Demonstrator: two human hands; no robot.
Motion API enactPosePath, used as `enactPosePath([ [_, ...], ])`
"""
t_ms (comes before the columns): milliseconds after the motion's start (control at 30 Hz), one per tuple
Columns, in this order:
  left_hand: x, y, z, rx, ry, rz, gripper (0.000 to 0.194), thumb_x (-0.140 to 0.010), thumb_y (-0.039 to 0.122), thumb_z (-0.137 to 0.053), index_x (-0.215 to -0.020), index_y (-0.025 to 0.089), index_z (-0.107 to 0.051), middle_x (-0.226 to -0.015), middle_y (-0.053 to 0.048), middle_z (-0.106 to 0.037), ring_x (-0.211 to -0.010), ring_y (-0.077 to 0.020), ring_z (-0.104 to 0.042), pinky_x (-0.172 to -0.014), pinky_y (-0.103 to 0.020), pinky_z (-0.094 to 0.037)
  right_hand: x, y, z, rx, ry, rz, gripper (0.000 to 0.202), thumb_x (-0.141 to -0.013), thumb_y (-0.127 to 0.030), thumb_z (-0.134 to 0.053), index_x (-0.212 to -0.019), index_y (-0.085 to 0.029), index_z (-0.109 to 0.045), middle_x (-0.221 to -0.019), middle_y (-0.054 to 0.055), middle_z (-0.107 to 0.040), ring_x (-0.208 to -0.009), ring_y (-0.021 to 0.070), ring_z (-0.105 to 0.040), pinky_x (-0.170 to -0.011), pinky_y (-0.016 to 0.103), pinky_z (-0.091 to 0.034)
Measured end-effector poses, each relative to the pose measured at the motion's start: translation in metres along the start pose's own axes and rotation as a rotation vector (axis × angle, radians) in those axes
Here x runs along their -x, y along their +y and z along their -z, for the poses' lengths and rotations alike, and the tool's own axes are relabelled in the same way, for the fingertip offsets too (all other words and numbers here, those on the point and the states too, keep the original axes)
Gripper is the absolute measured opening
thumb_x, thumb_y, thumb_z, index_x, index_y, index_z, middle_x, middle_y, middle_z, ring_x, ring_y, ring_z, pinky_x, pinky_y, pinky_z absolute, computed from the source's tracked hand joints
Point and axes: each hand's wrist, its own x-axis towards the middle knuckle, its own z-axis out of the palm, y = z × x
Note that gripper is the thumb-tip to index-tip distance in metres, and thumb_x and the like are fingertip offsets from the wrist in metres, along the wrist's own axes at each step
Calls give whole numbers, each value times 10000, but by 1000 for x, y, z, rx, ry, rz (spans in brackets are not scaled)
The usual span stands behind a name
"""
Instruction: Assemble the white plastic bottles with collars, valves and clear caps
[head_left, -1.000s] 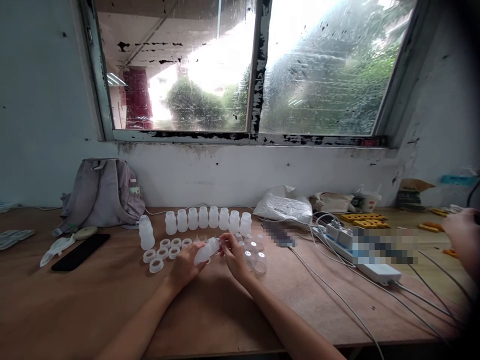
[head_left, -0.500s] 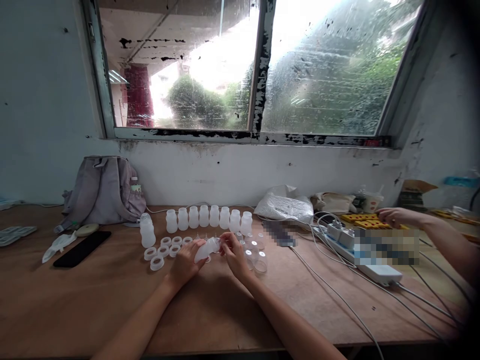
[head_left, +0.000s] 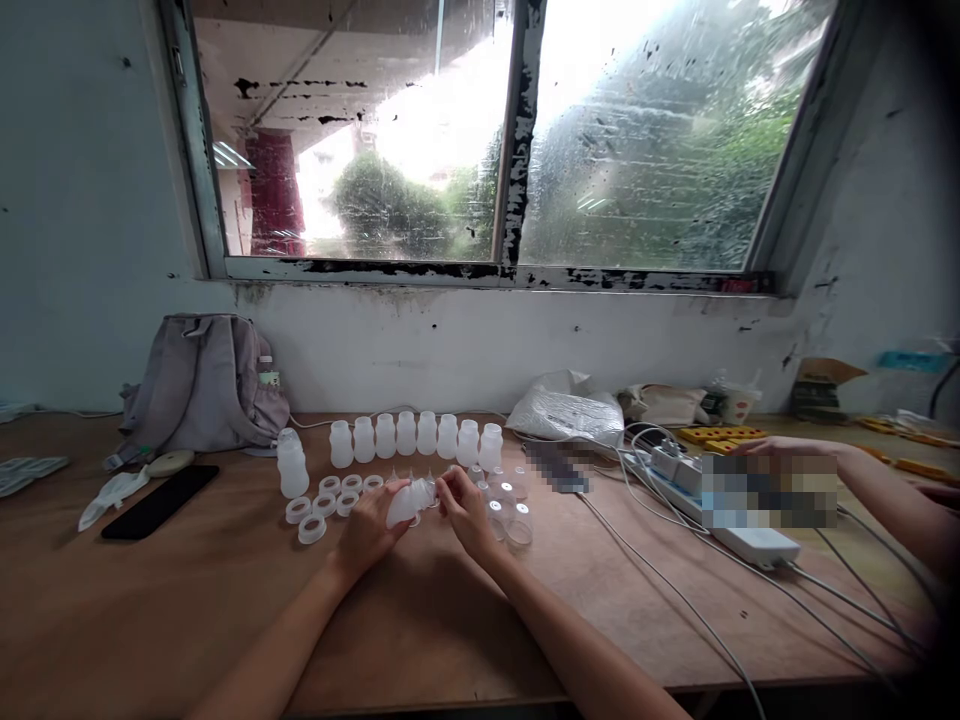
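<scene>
My left hand is wrapped round a frosted baby bottle, which lies tilted with its mouth to the right. At that mouth my right hand has its fingers pinched together; what they grip, if anything, is too small to make out. White collar rings lie in a cluster left of my left hand. Clear domed caps stand just right of my right hand. Behind both hands is a row of upright frosted bottles, and another bottle with a top fitted stands apart on the left.
A black phone, a white wrapper and a grey backpack are at the left. On the right lie a power strip with cables and a plastic bag. Another person's hand reaches in by yellow trays.
My hands stay at nearly the same spot, with the bottle still in the left. The other person's hand has moved slightly left and lower. The view has shifted a little.
</scene>
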Motion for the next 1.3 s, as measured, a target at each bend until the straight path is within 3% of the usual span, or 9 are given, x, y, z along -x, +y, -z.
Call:
enactPosePath([
  [367, 0, 3, 2, 93, -34, 17, 464, -731, 311, -577, -1156, 238, -406, -1061, -39, -582, -946, -197, -549, -838, -323, -425, -5, 1, 2, 63, -5, 9, 455, -781, -467, -462, -455, -186, -313, -472, -58, -239, -453, 76, -251, -439, 225, -204],
  [467, -1, 9, 6, 231, -41, 113, 468, -720, 343, -587, -1132, 238, -393, -1080, -45, -563, -939, -195, -551, -808, -321, -437, -5, -7, 5, -66, -88, -32, 279, -760, -448, -510, -689, -180, -546, -578, -30, -444, -536, 102, -417, -486, 214, -314],
  [567, -3, 16, 7, 440, -83, 210, 413, -719, 357, -585, -1053, 217, -387, -940, -31, -592, -782, -164, -584, -701, -292, -461, -5, -18, 8, -242, -300, -72, 357, -738, -403, -557, -1051, -232, -539, -892, 18, -570, -808, 154, -526, -662, 244, -407],
  [667, -2, 20, 6, 584, -127, 246, 353, -732, 346, -572, -988, 211, -370, -783, 8, -592, -648, -137, -574, -616, -263, -456, -5, -21, 8, -252, -420, -120, 354, -729, -411, -564, -1028, -223, -567, -945, 32, -588, -874, 178, -530, -743, 287, -406],
  [800, 0, 21, 1, 555, -67, 261, 398, -678, 326, -628, -978, 229, -385, -909, -15, -593, -822, -171, -587, -753, -312, -452, -5, -17, 6, 0, -236, -152, 316, -641, -456, -636, -801, -189, -584, -759, 17, -573, -733, 178, -524, -675, 303, -406],
  [967, -2, 18, -1, 570, -20, 366, 533, -661, 316, -642, -1098, 225, -352, -953, -36, -614, -864, -188, -596, -748, -322, -469, -4, -17, 4, -190, -380, -144, 274, -723, -431, -561, -891, -215, -551, -864, 17, -569, -821, 174, -528, -719, 292, -415],
  [1100, -3, 15, -4, 419, -10, 366, 557, -665, 343, -629, -1162, 235, -401, -1024, -41, -605, -922, -199, -579, -797, -337, -458, -4, -15, 1, -83, -235, -168, 294, -661, -429, -630, -786, -185, -526, -768, 12, -545, -771, 176, -524, -717, 309, -414],
  [1200, -3, 13, -7, 340, 24, 339, 493, -661, 372, -627, -1111, 229, -483, -1075, -47, -592, -954, -213, -566, -823, -344, -450, -5, -15, 0, -220, -319, -159, 290, -746, -418, -542, -946, -210, -517, -910, 29, -555, -884, 180, -516, -768, 304, -409],
  [1300, -2, 12, -9, 302, 25, 290, 452, -675, 377, -620, -1084, 218, -513, -1023, -54, -613, -932, -220, -572, -819, -357, -453, -6, -15, 1, -173, -313, -154, 267, -724, -429, -565, -871, -208, -534, -846, 22, -559, -832, 184, -523, -740, 313, -415],
])
